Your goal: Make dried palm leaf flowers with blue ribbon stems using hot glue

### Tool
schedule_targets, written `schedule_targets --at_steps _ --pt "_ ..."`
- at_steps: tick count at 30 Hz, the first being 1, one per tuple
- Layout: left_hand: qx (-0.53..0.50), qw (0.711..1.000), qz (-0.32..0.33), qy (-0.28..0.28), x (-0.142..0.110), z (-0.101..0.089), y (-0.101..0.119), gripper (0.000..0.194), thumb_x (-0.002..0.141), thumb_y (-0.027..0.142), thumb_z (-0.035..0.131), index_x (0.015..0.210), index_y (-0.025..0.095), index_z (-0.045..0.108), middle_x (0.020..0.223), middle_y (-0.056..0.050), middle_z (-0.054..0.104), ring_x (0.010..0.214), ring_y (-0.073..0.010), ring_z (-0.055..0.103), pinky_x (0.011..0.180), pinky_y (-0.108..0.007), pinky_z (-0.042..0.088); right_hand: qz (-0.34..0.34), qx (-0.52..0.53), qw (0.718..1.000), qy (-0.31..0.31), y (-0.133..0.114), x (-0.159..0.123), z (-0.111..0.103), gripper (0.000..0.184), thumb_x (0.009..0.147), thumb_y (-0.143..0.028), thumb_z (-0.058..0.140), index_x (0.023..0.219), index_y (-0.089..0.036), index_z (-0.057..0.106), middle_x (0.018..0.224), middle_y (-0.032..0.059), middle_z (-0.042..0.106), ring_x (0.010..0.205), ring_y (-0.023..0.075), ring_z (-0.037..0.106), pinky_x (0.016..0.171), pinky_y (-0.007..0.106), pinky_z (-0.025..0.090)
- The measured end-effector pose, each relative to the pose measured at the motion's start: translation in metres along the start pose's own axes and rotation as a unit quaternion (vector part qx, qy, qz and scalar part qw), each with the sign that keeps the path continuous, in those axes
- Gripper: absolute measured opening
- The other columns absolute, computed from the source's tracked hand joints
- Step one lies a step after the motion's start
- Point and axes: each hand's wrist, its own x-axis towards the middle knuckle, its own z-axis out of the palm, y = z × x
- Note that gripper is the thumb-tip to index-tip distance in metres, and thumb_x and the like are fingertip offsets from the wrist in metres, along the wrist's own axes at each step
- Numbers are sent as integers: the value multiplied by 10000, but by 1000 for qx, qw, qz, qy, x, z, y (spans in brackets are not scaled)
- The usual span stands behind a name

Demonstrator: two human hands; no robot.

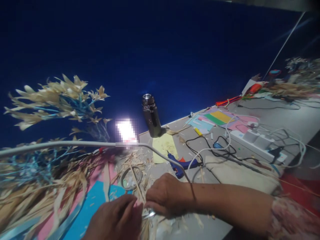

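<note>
My right hand (pixel 166 195) is closed low over the table, its fingers curled down. A small shiny metal piece (pixel 149 213) shows beneath its fingertips, between my two hands; its kind is not clear. Close by on the left, my left hand (pixel 116 218) is closed too, thumb and fingers pinched together; what they grip is hidden. Pale dry husk scraps (pixel 145 163) lie around both hands. Just beyond them is a roll of tape (pixel 131 178) with a thin stick across it. A blue glue gun (pixel 183 164) rests past my right hand, partly on a yellow sheet (pixel 160 150).
A dark flask (pixel 151 118) stands at the table's back edge beside a bright, blurred-out light (pixel 126 131). Dried flowers on blue stems (pixel 62 100) and long husks (pixel 22 213) fill the left. A white cable (pixel 82 144) crosses ahead; a power strip (pixel 255 143) lies right.
</note>
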Motion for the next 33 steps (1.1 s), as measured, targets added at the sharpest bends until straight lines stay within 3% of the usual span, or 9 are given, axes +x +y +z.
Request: schedule_targets --at_steps 5,10,17,21,25,30,33 --pt "114 990 -82 16 23 7 21 350 926 452 400 678 250 542 673 -23 688 677 -216 624 620 -302 372 31 4 998 -46 -3 0 -7 267 1003 -396 512 918 -174 633 831 64 760 704 199 691 584 299 376" --pt "167 975 -128 76 28 29 25 245 948 430 420 772 264 460 687 -15 657 657 -234 585 592 -324 269 83 6 989 -122 -7 0 -22 274 964 -398 520 960 -169 671 846 99 772 717 243 711 656 336 445" --pt "113 978 -143 96 33 36 11 83 920 281 427 845 264 459 663 1 631 632 -219 586 575 -321 247 112 14 969 -220 -3 6 -40 317 894 -456 615 895 -174 760 836 110 785 815 294 746 641 342 450" --pt "22 981 -153 116 30 30 9 100 914 283 413 826 267 458 604 30 589 598 -212 575 570 -310 276 108 5 967 -231 5 8 -44 342 855 -492 666 869 -175 792 789 104 783 734 274 732 554 320 384" --pt "-23 979 -119 166 31 22 3 91 875 315 466 802 267 440 583 49 510 586 -202 523 583 -305 312 91 21 957 -274 11 5 -45 409 761 -596 771 781 -188 789 684 59 751 615 220 680 495 289 296" --pt "-3 980 -111 165 33 19 -8 73 847 288 489 790 264 449 617 43 515 606 -193 508 585 -302 303 86 42 940 -329 11 -1 -39 331 617 -480 901 686 -195 745 573 2 665 488 157 583 481 263 267" --pt "25 978 -120 169 33 17 -12 89 850 275 498 777 260 449 628 38 525 604 -185 504 586 -307 287 72 11 938 -339 7 -3 -39 282 646 -427 880 773 -202 768 752 45 733 593 188 638 489 267 263"
